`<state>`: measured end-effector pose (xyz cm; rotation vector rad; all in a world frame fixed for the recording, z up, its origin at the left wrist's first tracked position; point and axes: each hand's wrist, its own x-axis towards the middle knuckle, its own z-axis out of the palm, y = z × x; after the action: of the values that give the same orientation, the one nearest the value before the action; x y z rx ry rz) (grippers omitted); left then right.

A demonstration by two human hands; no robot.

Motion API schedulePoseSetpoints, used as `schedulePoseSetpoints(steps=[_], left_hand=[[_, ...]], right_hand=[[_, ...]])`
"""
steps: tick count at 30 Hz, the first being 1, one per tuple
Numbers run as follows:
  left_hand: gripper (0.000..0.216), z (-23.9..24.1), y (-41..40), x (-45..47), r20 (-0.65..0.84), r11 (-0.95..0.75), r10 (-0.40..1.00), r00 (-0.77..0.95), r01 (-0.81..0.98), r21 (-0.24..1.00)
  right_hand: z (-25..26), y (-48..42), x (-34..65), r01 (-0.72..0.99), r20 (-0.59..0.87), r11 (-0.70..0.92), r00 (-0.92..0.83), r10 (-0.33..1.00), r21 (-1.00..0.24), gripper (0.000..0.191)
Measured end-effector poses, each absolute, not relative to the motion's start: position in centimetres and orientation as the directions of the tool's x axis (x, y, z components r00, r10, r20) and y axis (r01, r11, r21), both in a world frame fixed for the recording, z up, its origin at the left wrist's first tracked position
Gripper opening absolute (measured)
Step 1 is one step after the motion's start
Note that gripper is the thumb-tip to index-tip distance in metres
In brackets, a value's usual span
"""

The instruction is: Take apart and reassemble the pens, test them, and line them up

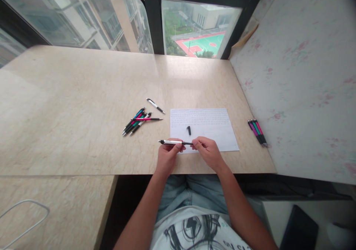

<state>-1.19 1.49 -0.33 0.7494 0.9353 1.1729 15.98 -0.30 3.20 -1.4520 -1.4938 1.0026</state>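
Above the near edge of a sheet of paper (205, 112), both hands hold a white pen (172, 142) level, its black clip end pointing left. My left hand (167, 154) is closed around the white barrel. My right hand (208, 150) pinches the thin dark part (187, 143) sticking out of the barrel's right end; the fingers hide its tip. On the paper, just beyond the hands, lies a short black piece (189, 130) that looks like a pen grip section. Rows of small writing cover the sheet's upper part.
Left of the paper lie a pile of coloured pens (136, 122) and a separate white pen (155, 105). More pens (257, 132) lie side by side near the wall (300, 86) on the right. Windows border the table's (83, 94) far side. A pale cable (33, 201) rests at lower left.
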Motion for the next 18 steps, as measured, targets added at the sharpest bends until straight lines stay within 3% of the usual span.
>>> schedulePoseSetpoints(steps=[3, 10, 18], left_hand=[[0.022, -0.44, 1.45, -1.26, -0.201, 0.234, 0.972, 0.123, -0.404, 0.884], [0.023, 0.09, 1.33, -1.24, -0.243, 0.294, 0.955, 0.170, -0.459, 0.838], [0.024, 0.28, 1.36, -1.18, -0.260, 0.310, 0.951, 0.169, -0.515, 0.799]], right_hand=[[3.23, -0.42, 15.98, 0.348, 0.016, 0.048, -0.094, 0.995, -0.936, 0.042], [3.53, -0.53, 16.04, 0.441, 0.186, 0.225, -0.131, 0.974, -0.869, 0.036], [3.38, -0.02, 16.22, 0.546, 0.377, 0.434, -0.220, 0.900, -0.716, 0.031]])
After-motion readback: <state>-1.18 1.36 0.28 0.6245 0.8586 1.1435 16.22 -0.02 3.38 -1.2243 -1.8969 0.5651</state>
